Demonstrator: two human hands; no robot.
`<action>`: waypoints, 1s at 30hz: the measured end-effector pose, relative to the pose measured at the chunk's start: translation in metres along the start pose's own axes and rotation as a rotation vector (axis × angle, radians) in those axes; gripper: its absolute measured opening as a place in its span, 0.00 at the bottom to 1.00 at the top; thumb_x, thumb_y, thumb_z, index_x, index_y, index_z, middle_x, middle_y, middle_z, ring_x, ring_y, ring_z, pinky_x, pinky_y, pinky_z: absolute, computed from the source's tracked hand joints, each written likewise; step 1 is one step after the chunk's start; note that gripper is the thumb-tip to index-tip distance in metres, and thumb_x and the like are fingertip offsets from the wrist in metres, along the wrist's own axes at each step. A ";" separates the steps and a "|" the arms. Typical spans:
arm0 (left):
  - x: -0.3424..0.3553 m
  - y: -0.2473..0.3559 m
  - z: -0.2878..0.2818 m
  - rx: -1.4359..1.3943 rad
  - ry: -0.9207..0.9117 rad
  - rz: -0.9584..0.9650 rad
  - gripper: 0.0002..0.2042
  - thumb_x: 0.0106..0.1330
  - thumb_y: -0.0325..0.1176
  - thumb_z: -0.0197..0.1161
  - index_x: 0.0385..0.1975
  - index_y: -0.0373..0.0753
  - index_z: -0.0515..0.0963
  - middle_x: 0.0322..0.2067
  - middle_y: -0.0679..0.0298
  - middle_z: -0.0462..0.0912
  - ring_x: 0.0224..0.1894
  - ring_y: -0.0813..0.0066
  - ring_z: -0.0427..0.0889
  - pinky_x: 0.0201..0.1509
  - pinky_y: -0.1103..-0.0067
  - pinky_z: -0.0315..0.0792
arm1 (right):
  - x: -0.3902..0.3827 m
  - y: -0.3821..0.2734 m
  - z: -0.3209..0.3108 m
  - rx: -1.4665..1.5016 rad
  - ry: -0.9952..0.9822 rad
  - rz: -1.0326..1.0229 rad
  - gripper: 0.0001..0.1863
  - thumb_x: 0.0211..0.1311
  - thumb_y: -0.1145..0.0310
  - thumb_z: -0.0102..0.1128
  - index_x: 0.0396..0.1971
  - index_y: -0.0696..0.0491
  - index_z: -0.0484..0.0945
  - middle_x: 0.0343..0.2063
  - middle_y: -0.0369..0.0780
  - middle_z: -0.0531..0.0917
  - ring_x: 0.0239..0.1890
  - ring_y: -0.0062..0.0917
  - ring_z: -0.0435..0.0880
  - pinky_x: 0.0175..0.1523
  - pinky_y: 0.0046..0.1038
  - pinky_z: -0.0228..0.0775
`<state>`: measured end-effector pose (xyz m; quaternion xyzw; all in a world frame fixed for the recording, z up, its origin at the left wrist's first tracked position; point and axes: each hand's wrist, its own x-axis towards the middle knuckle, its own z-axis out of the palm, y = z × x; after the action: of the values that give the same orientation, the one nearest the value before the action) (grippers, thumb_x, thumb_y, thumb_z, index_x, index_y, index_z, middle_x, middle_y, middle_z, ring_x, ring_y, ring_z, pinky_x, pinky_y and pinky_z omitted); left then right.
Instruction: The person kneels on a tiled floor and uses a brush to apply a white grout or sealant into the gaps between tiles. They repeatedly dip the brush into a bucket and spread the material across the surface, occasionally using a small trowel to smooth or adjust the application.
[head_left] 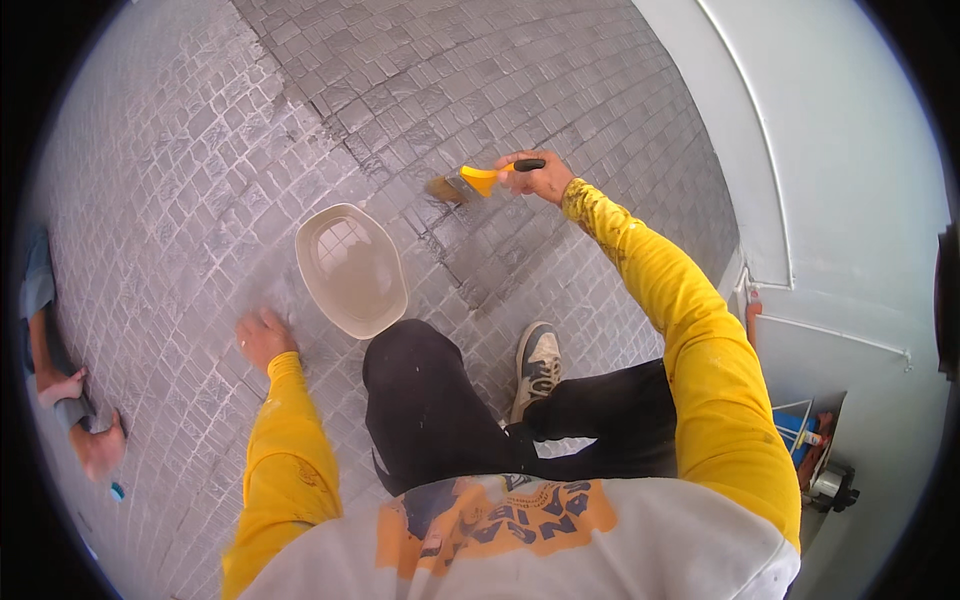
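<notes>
My right hand (543,178) grips a paintbrush (480,181) with a yellow handle and black tip. Its brown bristles touch the stone-patterned floor (200,190) where a darker, wet-looking coat begins. Left of the brush, a cream oval tub (396,290) stands on the paler paving and holds greyish liquid that reflects light. Beside the tub, my left hand (264,338) leans on the floor, slightly blurred, fingers stretched forward and nothing seen in them. The darker coat spreads from the brush towards the far wall side.
My bent knee (415,375) is close to the tub, and my shoe (538,368) stands to its right. At the far left another person's hands (100,450) are near the floor. A white wall (850,200) bounds the right, with tools (810,440) at its foot.
</notes>
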<state>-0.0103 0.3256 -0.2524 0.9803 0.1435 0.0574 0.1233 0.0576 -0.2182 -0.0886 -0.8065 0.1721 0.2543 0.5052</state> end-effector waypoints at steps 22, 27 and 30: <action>0.011 -0.046 0.021 -0.064 -0.065 0.109 0.22 0.73 0.50 0.52 0.33 0.31 0.73 0.36 0.43 0.77 0.37 0.42 0.75 0.44 0.59 0.70 | 0.089 0.050 -0.187 -0.231 0.888 -0.012 0.23 0.57 0.50 0.65 0.48 0.47 0.84 0.45 0.44 0.87 0.48 0.36 0.86 0.54 0.34 0.76; -0.003 -0.096 -0.024 -0.324 -0.518 0.000 0.24 0.71 0.51 0.55 0.28 0.32 0.70 0.24 0.48 0.72 0.29 0.58 0.68 0.39 0.66 0.67 | 0.031 0.077 -0.118 -0.779 0.569 -0.178 0.23 0.58 0.48 0.61 0.46 0.49 0.79 0.38 0.45 0.87 0.43 0.42 0.86 0.48 0.41 0.77; -0.022 -0.111 -0.055 -0.192 -0.599 0.065 0.22 0.71 0.49 0.57 0.27 0.32 0.70 0.24 0.51 0.71 0.28 0.63 0.67 0.37 0.68 0.67 | -0.036 0.091 -0.013 -0.735 0.435 -0.629 0.18 0.59 0.52 0.60 0.43 0.48 0.77 0.34 0.44 0.86 0.40 0.45 0.84 0.45 0.42 0.76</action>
<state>-0.0693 0.4342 -0.2294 0.9414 0.0633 -0.2168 0.2504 -0.0175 -0.2683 -0.1292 -0.9772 -0.0778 -0.0389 0.1938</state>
